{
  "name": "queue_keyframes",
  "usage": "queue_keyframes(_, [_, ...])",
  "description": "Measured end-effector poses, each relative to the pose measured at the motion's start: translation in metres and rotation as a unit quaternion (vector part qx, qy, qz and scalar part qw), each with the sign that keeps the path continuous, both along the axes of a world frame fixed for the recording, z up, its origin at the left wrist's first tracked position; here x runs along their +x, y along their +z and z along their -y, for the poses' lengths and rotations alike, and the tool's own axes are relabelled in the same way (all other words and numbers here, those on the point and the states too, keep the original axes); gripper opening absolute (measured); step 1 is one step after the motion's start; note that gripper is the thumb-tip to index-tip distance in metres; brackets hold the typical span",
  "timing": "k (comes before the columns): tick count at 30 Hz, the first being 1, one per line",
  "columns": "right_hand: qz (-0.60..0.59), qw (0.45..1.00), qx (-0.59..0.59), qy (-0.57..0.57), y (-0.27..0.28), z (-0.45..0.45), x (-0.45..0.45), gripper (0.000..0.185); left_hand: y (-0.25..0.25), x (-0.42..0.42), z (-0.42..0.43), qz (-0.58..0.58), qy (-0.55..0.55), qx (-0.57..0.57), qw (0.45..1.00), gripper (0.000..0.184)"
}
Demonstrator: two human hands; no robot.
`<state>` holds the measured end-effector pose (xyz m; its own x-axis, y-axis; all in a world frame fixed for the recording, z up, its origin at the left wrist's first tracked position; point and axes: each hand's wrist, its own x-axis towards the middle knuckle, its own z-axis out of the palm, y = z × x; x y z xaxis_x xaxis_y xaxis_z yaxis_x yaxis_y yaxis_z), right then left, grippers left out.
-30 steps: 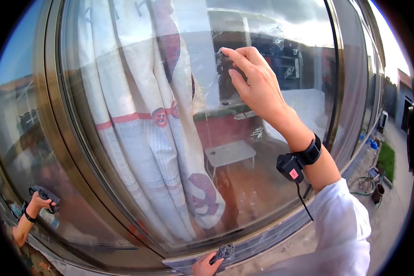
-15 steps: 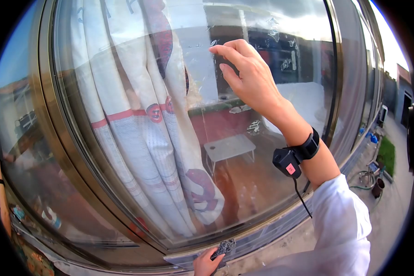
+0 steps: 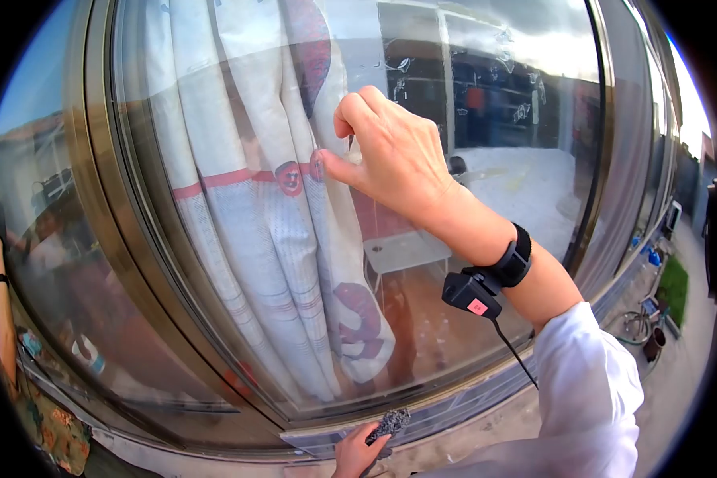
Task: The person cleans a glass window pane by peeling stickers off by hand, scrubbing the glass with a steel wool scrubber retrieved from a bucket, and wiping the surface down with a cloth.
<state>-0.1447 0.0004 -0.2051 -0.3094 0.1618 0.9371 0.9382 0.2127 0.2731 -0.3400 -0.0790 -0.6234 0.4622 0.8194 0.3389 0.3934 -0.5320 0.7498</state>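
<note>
The left hand [image 3: 357, 456] grips a dark, wiry scourer [image 3: 392, 423] near the window's [image 3: 430, 319] bottom edge. The right hand [image 3: 390, 147], loosely curled with thumb and forefinger apart, is before the curtain's [image 3: 243, 207] right edge.

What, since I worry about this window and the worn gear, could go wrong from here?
The wiry scrubber in the left hand might scratch the glass if rubbed on it. The cord hanging from the wrist device could snag if the right hand moves.
</note>
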Motion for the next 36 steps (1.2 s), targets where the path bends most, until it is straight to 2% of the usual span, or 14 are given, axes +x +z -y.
queue_keyframes(8, [0.022,0.999,-0.027,0.002,0.006,-0.001,0.005,0.021,0.001,-0.006,-0.004,0.001,0.002,0.001,1.0,0.038])
queue_keyframes(11, [0.002,0.999,-0.021,0.034,0.004,-0.001,0.007,0.017,-0.007,-0.008,-0.008,0.0,0.001,0.03,1.0,0.038])
queue_keyframes(14, [0.034,0.998,0.011,0.058,-0.006,0.0,0.004,0.017,0.0,-0.009,-0.006,-0.007,0.0,0.018,1.0,0.038])
queue_keyframes(16, [0.052,0.995,0.07,0.041,-0.01,-0.005,0.001,0.017,0.004,-0.011,-0.007,-0.007,-0.004,0.007,1.0,0.038])
queue_keyframes(19, [0.049,0.994,0.093,0.02,-0.01,-0.008,-0.003,0.016,0.009,-0.012,-0.007,-0.015,-0.009,-0.006,1.0,0.038])
queue_keyframes(29, [0.015,0.997,0.07,-0.032,-0.017,-0.015,-0.014,0.013,0.002,-0.01,-0.007,0.0,-0.006,0.026,1.0,0.038])
queue_keyframes(36, [-0.013,0.993,0.112,0.04,-0.017,-0.022,-0.003,0.012,0.001,-0.016,-0.005,0.013,-0.003,0.019,1.0,0.037])
